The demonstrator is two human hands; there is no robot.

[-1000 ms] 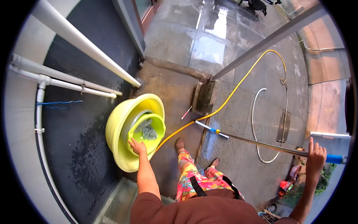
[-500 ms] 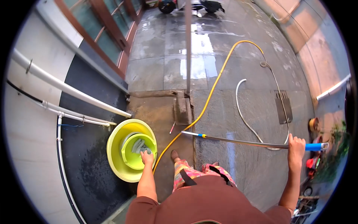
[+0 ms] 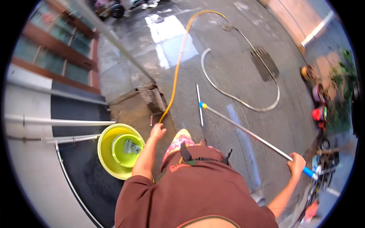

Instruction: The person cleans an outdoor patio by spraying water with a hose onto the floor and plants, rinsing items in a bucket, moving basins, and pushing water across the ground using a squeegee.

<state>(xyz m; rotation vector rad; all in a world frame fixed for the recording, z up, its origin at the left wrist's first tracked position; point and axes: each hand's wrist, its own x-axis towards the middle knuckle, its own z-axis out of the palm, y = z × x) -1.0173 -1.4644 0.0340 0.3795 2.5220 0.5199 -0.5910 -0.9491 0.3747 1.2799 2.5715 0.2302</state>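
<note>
My right hand (image 3: 296,165) is wrapped round the pole of a floor squeegee (image 3: 249,133), just short of its blue grip end. The squeegee's long blade, with blue and yellow fittings, is over the wet concrete ahead of my feet. My left hand (image 3: 157,132) hangs beside the buckets with its thumb apart and nothing visible in it. In view it overlaps the yellow hose (image 3: 176,81); I cannot tell whether they touch. A grey cloth (image 3: 131,147) lies in a small green bucket (image 3: 121,161), which sits inside a larger yellow tub (image 3: 103,159).
A pale hose (image 3: 237,100) curls over the floor near a drain grate (image 3: 265,64). A metal post stands by a stone block (image 3: 151,99). Pipes run along the left wall. Potted plants (image 3: 319,93) line the right side, and a parked scooter is at the far end.
My left hand has let go of the grey cloth and come out of the bucket. The squeegee's head has swung forward, its blade now showing lengthwise. My view has turned to the right.
</note>
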